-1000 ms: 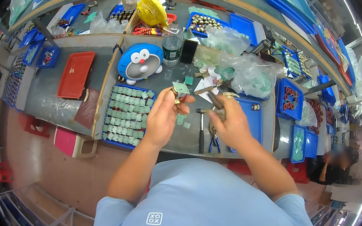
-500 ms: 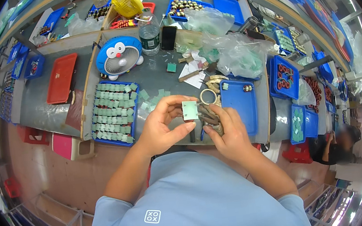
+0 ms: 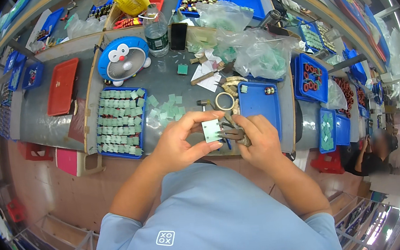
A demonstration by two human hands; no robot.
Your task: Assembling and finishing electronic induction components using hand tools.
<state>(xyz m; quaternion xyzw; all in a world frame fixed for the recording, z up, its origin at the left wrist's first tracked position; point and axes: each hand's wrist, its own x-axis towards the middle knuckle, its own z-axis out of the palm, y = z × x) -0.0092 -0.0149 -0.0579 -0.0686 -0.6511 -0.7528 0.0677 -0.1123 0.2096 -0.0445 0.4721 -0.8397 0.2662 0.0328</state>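
Observation:
My left hand (image 3: pixel 176 143) pinches a small pale green square board (image 3: pixel 211 130) between thumb and fingers, its flat face turned up. My right hand (image 3: pixel 262 140) is wrapped round a pair of pliers (image 3: pixel 233 134). The pliers' jaws point left and reach the board's right edge, where small dark tabs show; whether they grip a tab is too small to tell. Just beyond the hands are a roll of tape (image 3: pixel 224 101) and a small hammer (image 3: pixel 203 103). Loose green squares (image 3: pixel 171 109) lie scattered beyond my left hand.
On the left, a blue tray (image 3: pixel 120 124) holds rows of green-topped parts. A blue tray (image 3: pixel 262 105) with a few parts stands to the right. Farther back are a blue fan (image 3: pixel 123 59), a water bottle (image 3: pixel 156 33), a phone (image 3: pixel 178 36) and plastic bags (image 3: pixel 263 53).
The pliers have swung round so their jaws lie level against the board's right edge. My left hand has tilted the board slightly. The whole view has shifted a little.

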